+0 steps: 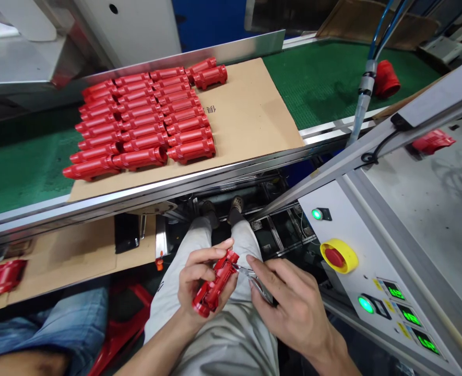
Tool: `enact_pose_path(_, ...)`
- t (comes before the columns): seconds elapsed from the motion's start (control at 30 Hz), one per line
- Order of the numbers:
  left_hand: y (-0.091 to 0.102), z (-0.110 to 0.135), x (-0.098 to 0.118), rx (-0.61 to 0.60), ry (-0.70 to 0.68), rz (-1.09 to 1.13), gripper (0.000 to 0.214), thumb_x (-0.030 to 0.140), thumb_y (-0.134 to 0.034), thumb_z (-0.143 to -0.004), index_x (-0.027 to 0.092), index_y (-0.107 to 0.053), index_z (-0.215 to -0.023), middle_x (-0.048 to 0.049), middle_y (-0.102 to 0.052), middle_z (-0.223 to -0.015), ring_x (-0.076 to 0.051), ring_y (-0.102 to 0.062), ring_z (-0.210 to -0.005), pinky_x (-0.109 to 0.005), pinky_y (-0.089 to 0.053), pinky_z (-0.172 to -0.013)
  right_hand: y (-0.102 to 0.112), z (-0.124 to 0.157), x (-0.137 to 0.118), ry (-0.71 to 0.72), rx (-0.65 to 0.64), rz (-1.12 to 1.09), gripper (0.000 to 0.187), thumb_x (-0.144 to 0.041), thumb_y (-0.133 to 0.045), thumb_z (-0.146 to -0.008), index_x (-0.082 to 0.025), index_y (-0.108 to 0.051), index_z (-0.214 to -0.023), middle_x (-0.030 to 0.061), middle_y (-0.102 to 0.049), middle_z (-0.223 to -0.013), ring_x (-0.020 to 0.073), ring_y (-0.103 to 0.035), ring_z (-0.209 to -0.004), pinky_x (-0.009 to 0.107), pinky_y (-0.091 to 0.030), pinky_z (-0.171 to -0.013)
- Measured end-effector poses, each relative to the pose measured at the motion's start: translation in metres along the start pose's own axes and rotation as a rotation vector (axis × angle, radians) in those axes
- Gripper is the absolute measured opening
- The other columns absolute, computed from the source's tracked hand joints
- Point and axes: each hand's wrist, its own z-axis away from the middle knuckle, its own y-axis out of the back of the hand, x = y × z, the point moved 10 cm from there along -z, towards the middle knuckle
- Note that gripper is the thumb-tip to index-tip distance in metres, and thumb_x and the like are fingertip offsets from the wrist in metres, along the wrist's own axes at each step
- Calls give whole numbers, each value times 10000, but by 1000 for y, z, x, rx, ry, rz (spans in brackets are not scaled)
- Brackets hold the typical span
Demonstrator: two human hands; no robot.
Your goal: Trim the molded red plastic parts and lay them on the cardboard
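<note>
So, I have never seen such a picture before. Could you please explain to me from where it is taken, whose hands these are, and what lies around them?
No robot here: a camera worn on a person's head looks forward and down, so you see that person's own bare hands and legs. The left hand holds a red plastic-looking part. The right hand grips a metal plier-like tool, its tip at that part. Beyond the knees, similar red parts lie in rows on a cardboard sheet, which rests on a green belt. At right is a control panel with green lights and a red button in a yellow ring. The blue jeans at lower left belong to someone else.
</note>
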Motion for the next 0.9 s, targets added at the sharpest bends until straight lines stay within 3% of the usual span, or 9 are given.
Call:
enact_pose_path(0.37, 1, 0, 8, 7, -88, -30, 573, -156, -818, -742, 197, -529, -1090, -75, -699, -1264, -355, -798, -1239, -444, -747, -967, -9, 5, 0, -39, -17, -48, 512, -107, -690, -1003, -191, -651, -1506, 64, -743, -976, 199, -715, -808, 345, -619, -728)
enact_pose_path(0.57, 3, -1, 10, 26, -108, -55, 556, -112, -834, -756, 206, -539, -1104, -64, -705, -1266, -361, -804, -1223, -499, -751, -962, -13, 3, -3, -54, 21, -80, 460, -113, -675, -1025, -185, -659, -1479, 51, -748, -937, 183, -717, -775, 327, -628, -732)
enact_pose_path(0.9, 1, -3, 0, 41, 79, 63, 479, -78, -842, -789, 196, -561, -1063, -76, -724, -1197, -358, -823, -1178, -480, -732, -1001, -15, 6, 5, 31, 38, -100, 469, -82, -678, -1013, -172, -643, -1472, 58, -750, -961, 179, -710, -797, 316, -638, -745)
